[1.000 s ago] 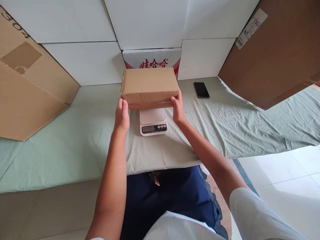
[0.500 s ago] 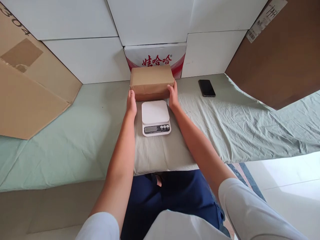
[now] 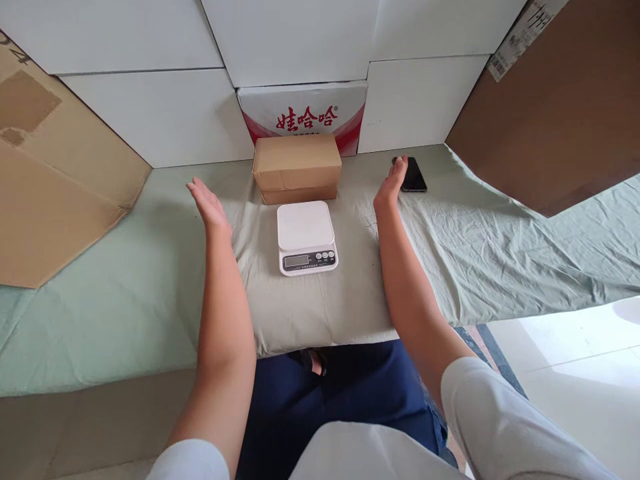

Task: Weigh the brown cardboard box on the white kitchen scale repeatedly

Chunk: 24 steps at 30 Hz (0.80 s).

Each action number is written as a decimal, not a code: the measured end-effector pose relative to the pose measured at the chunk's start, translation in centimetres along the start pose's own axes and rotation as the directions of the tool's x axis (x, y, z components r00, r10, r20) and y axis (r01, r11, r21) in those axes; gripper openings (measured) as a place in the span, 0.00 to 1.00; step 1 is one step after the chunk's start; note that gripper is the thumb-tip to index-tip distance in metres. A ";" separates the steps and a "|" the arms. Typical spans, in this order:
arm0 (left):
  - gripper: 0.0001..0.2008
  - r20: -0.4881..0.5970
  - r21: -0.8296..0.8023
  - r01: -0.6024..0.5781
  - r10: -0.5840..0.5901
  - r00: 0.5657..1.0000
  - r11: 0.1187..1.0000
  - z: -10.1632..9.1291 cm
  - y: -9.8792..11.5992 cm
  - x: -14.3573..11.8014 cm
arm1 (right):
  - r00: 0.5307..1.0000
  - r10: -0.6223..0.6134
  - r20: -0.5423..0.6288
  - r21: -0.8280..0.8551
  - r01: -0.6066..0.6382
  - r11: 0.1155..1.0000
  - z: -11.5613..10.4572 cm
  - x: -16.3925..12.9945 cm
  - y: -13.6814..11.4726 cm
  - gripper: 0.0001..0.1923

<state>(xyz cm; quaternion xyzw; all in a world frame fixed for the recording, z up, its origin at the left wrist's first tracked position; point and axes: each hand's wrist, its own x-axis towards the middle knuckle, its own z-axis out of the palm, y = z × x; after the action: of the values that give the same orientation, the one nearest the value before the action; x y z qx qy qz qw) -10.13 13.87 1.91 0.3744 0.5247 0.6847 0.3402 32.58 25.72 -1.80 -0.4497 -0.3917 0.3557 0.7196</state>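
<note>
A closed brown cardboard box (image 3: 297,163) stands on the green cloth, right behind a white kitchen scale (image 3: 306,227). The scale's display and buttons face me, and its flat platform carries nothing. My left hand (image 3: 210,207) is held out to the left of the box, fingers stretched, touching nothing. On the other side my right hand (image 3: 391,184) is also stretched out and holds nothing. Its fingertips overlap the near edge of a black smartphone (image 3: 414,176) in the view; whether they touch it I cannot tell.
Behind the box a white and red carton (image 3: 305,100) with red lettering stands against white panels (image 3: 150,120). Large cardboard sheets flank the cloth, one on the left (image 3: 75,193) and a darker one on the right (image 3: 550,120). The cloth's front edge lies above my lap.
Both hands have let go of the box and moved apart, the left one leftward and the right one rightward. The box stays behind the scale. The view has shifted slightly.
</note>
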 end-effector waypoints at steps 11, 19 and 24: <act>0.42 0.115 -0.001 0.027 -0.027 0.993 1.000 2.1 -0.9 -0.6 | 0.989 0.127 0.073 0.091 -0.133 0.987 3.7 -1.5 1.4 0.40; 0.47 0.191 0.002 0.006 -0.006 0.982 1.000 4.0 -3.7 0.0 | 0.929 0.181 0.324 0.071 -0.215 0.974 6.3 -4.8 0.5 0.53; 0.51 0.269 0.005 0.021 -0.022 0.963 1.000 5.2 -4.6 -0.3 | 0.922 0.129 0.365 0.042 -0.154 0.987 8.0 -5.9 1.6 0.45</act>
<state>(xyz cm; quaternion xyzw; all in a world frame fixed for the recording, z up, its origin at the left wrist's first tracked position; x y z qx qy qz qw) -5.07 17.02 -1.74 0.4587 0.4783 0.6232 0.4153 22.69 24.08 -2.40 -0.3783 -0.4710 0.4968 0.6230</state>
